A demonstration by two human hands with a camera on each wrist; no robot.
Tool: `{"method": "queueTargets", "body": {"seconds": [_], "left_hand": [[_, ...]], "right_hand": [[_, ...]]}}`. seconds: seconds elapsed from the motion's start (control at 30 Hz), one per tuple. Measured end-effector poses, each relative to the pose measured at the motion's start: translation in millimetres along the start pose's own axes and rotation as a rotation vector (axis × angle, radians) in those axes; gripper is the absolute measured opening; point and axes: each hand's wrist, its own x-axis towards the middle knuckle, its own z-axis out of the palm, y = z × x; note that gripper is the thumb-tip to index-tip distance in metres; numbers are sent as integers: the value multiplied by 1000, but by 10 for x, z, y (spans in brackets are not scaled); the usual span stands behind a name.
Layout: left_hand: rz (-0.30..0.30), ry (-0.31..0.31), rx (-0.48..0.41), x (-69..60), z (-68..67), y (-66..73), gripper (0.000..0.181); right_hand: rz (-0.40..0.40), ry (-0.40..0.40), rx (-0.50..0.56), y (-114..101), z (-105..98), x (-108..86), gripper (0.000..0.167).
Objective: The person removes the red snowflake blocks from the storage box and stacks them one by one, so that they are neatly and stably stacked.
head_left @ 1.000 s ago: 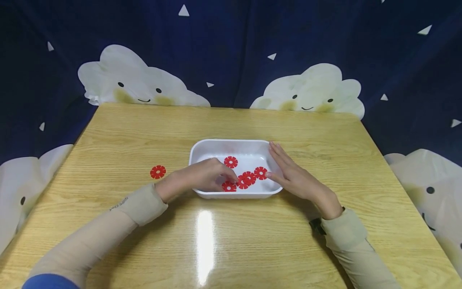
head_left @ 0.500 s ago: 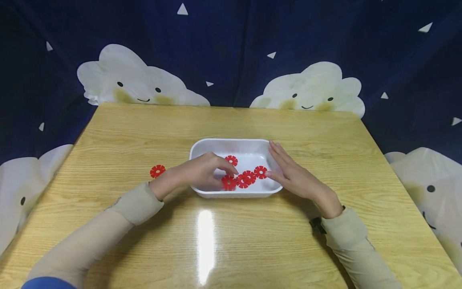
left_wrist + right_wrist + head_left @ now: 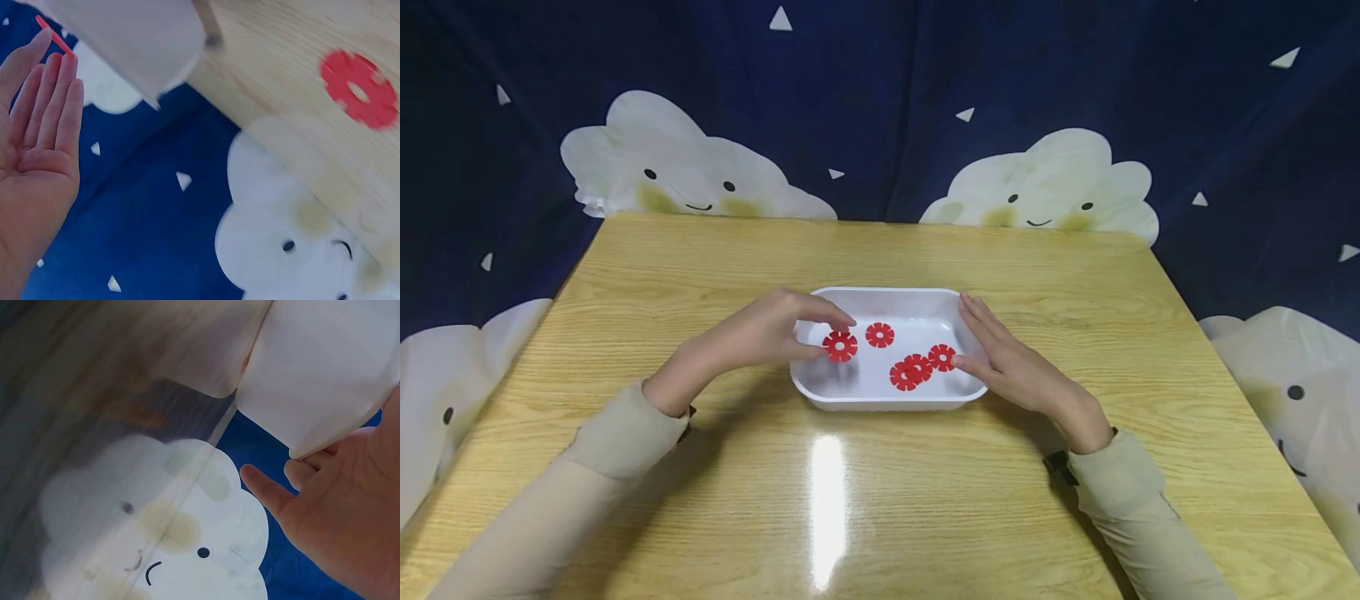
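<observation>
My left hand (image 3: 763,332) pinches a red notched plastic disc (image 3: 840,347), a snowflake-type building piece, between thumb and fingertips above the left end of the white tray (image 3: 887,406). In the left wrist view this disc (image 3: 55,37) appears edge-on at the fingertips. Several similar red discs lie inside, including a single disc (image 3: 880,335) near the middle and overlapping discs (image 3: 904,376) towards the right. At the tray's right end, my right hand (image 3: 1018,371) holds the wall, thumb over the rim and the other fingers along the outside.
Another red disc (image 3: 359,89) lies on the wooden table (image 3: 887,508), left of the tray; my left wrist hides it in the head view. A dark blue curtain (image 3: 880,92) with clouds hangs around the table.
My left hand has lifted the disc from the tray's near left floor and carried it up and left. My right hand and the tray have stayed in place.
</observation>
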Motion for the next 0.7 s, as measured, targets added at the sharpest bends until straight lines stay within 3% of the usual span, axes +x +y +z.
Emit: {"method": "queueTargets", "body": {"seconds": [0.37, 0.53, 0.7], "left_hand": [[-202, 161, 36, -659, -280, -195, 45], [-237, 204, 57, -927, -286, -355, 47], [-272, 204, 56, -1099, -226, -529, 44]], "right_hand": [[7, 1, -5, -2, 9, 5, 82], [12, 1, -3, -7, 10, 4, 82], [8, -2, -4, -6, 12, 4, 83]]}}
